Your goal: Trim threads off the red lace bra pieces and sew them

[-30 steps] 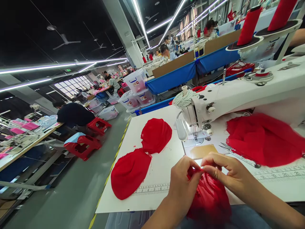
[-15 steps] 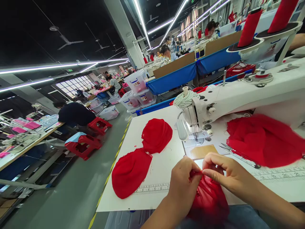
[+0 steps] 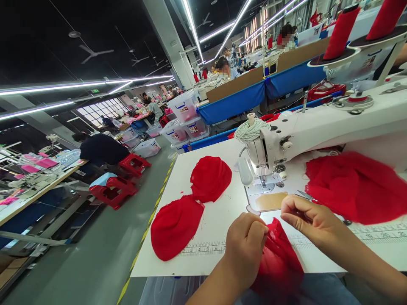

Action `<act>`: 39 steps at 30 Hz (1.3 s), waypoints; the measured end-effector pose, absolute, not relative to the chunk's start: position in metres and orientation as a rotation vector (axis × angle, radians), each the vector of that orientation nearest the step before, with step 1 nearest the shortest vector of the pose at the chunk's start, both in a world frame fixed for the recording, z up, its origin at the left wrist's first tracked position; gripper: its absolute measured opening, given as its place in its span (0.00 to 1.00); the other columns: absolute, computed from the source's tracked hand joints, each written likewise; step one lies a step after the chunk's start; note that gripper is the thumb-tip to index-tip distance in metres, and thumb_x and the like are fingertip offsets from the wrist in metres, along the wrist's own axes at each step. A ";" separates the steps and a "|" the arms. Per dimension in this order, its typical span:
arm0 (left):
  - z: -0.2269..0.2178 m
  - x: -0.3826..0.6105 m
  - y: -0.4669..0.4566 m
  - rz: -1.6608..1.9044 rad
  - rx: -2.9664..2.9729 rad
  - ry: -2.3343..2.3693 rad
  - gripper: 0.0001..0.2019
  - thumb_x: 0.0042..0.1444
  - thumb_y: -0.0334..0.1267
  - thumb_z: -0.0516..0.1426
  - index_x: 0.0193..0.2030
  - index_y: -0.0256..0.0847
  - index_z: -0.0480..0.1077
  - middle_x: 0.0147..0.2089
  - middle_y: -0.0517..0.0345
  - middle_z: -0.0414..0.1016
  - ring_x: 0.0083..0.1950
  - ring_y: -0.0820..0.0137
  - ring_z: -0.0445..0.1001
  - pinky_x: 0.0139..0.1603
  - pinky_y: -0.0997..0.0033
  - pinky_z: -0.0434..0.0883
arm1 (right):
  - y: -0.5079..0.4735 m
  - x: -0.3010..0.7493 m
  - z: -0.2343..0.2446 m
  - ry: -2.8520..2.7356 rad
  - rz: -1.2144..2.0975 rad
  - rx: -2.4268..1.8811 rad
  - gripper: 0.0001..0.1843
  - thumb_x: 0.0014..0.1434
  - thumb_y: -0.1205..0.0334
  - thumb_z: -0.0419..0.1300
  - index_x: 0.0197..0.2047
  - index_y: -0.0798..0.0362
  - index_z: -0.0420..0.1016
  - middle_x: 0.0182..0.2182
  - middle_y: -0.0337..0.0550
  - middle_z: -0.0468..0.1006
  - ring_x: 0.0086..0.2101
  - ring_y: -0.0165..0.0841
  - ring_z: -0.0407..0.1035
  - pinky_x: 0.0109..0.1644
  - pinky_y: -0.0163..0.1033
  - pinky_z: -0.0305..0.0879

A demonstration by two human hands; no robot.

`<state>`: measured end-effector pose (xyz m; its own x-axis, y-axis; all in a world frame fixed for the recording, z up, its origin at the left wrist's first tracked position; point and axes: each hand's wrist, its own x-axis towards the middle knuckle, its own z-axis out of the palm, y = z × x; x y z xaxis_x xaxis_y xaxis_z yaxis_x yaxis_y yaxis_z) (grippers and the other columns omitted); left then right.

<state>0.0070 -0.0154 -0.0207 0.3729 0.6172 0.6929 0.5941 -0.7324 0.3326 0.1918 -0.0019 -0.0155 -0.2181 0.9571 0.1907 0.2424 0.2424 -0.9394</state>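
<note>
My left hand (image 3: 246, 245) is closed, its fingers pinching the top edge of a sheer red fabric piece (image 3: 281, 262) that hangs over the table's front edge toward my lap. To the right and a little higher, my right hand (image 3: 313, 220) is apart from the fabric, thumb and forefinger pressed together. Whatever is in that pinch is too small to make out. Just beyond both hands stands a white sewing machine (image 3: 318, 131), with a tan patch (image 3: 271, 201) on its bed. Partly behind my right hand lie metal scissors (image 3: 304, 195).
Two rounded red fabric pieces (image 3: 176, 226) lie touching on the white table (image 3: 219, 224), left of the machine. More red fabric (image 3: 356, 186) is heaped under the machine arm. Red thread cones (image 3: 341, 34) stand behind. A printed ruler (image 3: 203, 248) runs along the front.
My right hand has moved away from the red fabric, up and to the right. My left hand keeps its pinch on the fabric. The view has shifted slightly.
</note>
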 end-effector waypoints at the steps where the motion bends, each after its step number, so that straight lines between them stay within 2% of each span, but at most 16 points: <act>1: -0.021 0.007 -0.015 1.347 2.606 1.123 0.10 0.57 0.21 0.52 0.30 0.39 0.66 0.29 0.57 0.73 0.30 0.72 0.71 0.29 0.76 0.69 | -0.001 0.192 -0.015 -1.615 1.036 -1.138 0.17 0.63 0.48 0.55 0.26 0.48 0.65 0.23 0.35 0.66 0.24 0.32 0.59 0.26 0.37 0.58; 5: -0.023 0.006 -0.015 1.402 2.744 1.079 0.11 0.57 0.20 0.52 0.30 0.39 0.66 0.30 0.57 0.74 0.29 0.72 0.69 0.28 0.74 0.68 | 0.001 0.193 -0.011 -1.635 1.020 -1.101 0.17 0.64 0.47 0.54 0.27 0.47 0.66 0.25 0.37 0.67 0.25 0.33 0.62 0.28 0.37 0.61; 7: -0.024 0.007 -0.016 1.416 2.782 1.029 0.11 0.57 0.20 0.52 0.30 0.39 0.67 0.30 0.56 0.75 0.29 0.72 0.69 0.28 0.74 0.68 | 0.002 0.195 -0.012 -1.720 1.007 -0.997 0.14 0.63 0.48 0.57 0.32 0.47 0.71 0.33 0.42 0.73 0.35 0.37 0.68 0.38 0.40 0.66; 9: -0.023 0.007 -0.015 1.422 2.639 1.034 0.09 0.57 0.22 0.53 0.31 0.39 0.69 0.31 0.56 0.75 0.30 0.71 0.71 0.29 0.74 0.69 | 0.004 0.199 -0.015 -1.818 1.071 -0.884 0.11 0.60 0.48 0.61 0.37 0.46 0.75 0.42 0.45 0.75 0.46 0.42 0.68 0.50 0.44 0.65; 10: -0.021 0.007 -0.015 1.395 2.484 1.088 0.08 0.57 0.23 0.54 0.32 0.39 0.69 0.31 0.57 0.75 0.31 0.72 0.72 0.30 0.74 0.69 | 0.005 0.201 -0.018 -1.839 1.138 -0.869 0.11 0.59 0.47 0.62 0.38 0.45 0.76 0.43 0.45 0.76 0.48 0.43 0.67 0.52 0.45 0.63; 11: -0.020 0.007 -0.013 1.337 2.290 1.162 0.07 0.56 0.24 0.56 0.32 0.39 0.70 0.30 0.58 0.76 0.31 0.72 0.73 0.31 0.75 0.70 | 0.006 0.202 -0.021 -1.826 1.217 -0.892 0.12 0.59 0.47 0.62 0.37 0.46 0.76 0.41 0.44 0.76 0.46 0.42 0.68 0.51 0.44 0.64; 13: -0.015 0.007 -0.009 1.157 1.898 1.293 0.05 0.53 0.25 0.59 0.31 0.39 0.72 0.29 0.59 0.76 0.31 0.72 0.73 0.34 0.75 0.70 | 0.007 0.202 -0.028 -1.718 1.357 -0.990 0.15 0.61 0.45 0.59 0.33 0.47 0.73 0.31 0.39 0.74 0.35 0.37 0.68 0.40 0.40 0.65; 16: -0.009 0.007 -0.003 0.972 1.549 1.349 0.02 0.50 0.29 0.62 0.31 0.39 0.74 0.30 0.59 0.78 0.31 0.72 0.73 0.33 0.75 0.68 | 0.006 0.196 -0.037 -1.507 1.500 -1.051 0.19 0.60 0.41 0.59 0.31 0.49 0.70 0.24 0.35 0.67 0.27 0.32 0.62 0.30 0.35 0.59; 18: -0.009 0.008 -0.001 0.949 1.461 1.334 0.01 0.52 0.32 0.61 0.31 0.39 0.75 0.30 0.58 0.78 0.30 0.71 0.72 0.31 0.75 0.67 | 0.005 0.192 -0.041 -1.436 1.554 -1.036 0.20 0.59 0.41 0.60 0.31 0.50 0.70 0.24 0.34 0.67 0.27 0.31 0.61 0.29 0.34 0.58; 20: -0.011 0.008 0.000 0.954 1.449 1.310 0.04 0.54 0.34 0.59 0.31 0.39 0.75 0.30 0.58 0.77 0.30 0.71 0.72 0.31 0.74 0.66 | 0.004 0.189 -0.042 -1.393 1.560 -1.024 0.20 0.58 0.41 0.61 0.31 0.50 0.72 0.25 0.35 0.68 0.28 0.31 0.62 0.30 0.34 0.58; 25: -0.017 0.004 -0.004 1.027 1.794 1.314 0.09 0.59 0.35 0.57 0.34 0.40 0.79 0.34 0.53 0.78 0.37 0.67 0.73 0.34 0.72 0.66 | -0.001 0.187 -0.041 -1.280 1.635 -1.000 0.20 0.56 0.42 0.63 0.30 0.51 0.72 0.25 0.34 0.68 0.28 0.30 0.62 0.31 0.34 0.59; 29: -0.021 0.004 -0.005 1.106 1.918 1.281 0.08 0.60 0.32 0.57 0.36 0.41 0.79 0.31 0.56 0.78 0.33 0.70 0.73 0.34 0.72 0.66 | -0.009 0.178 -0.043 -0.917 1.914 -0.856 0.18 0.58 0.43 0.62 0.40 0.48 0.73 0.30 0.37 0.75 0.30 0.32 0.68 0.34 0.37 0.64; 32: -0.022 0.006 -0.006 1.197 1.890 1.265 0.07 0.58 0.29 0.59 0.34 0.41 0.79 0.31 0.57 0.75 0.33 0.72 0.72 0.34 0.75 0.66 | -0.013 0.168 -0.045 -0.886 1.952 -0.791 0.20 0.54 0.47 0.68 0.45 0.45 0.71 0.34 0.36 0.76 0.27 0.31 0.70 0.32 0.37 0.65; 36: -0.019 0.008 -0.008 1.305 1.803 1.199 0.05 0.53 0.29 0.62 0.31 0.42 0.79 0.33 0.58 0.68 0.35 0.73 0.70 0.32 0.77 0.66 | -0.013 0.160 -0.048 -0.928 1.816 -0.815 0.18 0.50 0.48 0.70 0.39 0.48 0.73 0.31 0.35 0.74 0.23 0.28 0.67 0.27 0.34 0.62; 39: -0.013 0.007 -0.008 1.254 1.592 1.094 0.04 0.53 0.35 0.64 0.29 0.41 0.77 0.34 0.57 0.68 0.35 0.72 0.69 0.30 0.77 0.66 | -0.012 0.162 -0.050 -0.927 1.761 -0.876 0.18 0.50 0.47 0.70 0.30 0.51 0.72 0.26 0.34 0.72 0.21 0.26 0.63 0.25 0.32 0.59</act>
